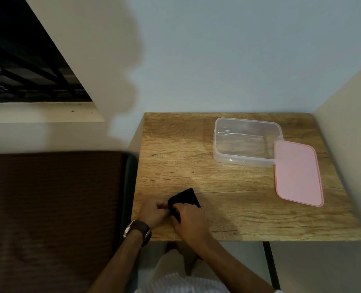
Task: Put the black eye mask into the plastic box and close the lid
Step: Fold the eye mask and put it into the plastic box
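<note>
Because the plastic box (247, 142) has been left open, with its pink lid (297, 173) laid flat against its near right corner, the way in from above is kept free and the lid is kept within reach for closing. Nothing can be seen inside the box. The black eye mask (184, 200) is found well apart from the box, toward the near left part of the wooden table (238, 208), where it is bunched up, apparently so that it can be folded small or lifted in one piece. It is pinched at its near edge by both hands: the left hand (152, 212), with a wristwatch (137, 230) behind it, is closed on the mask's left side, and the right hand (191, 220) is curled over its near right part.
</note>
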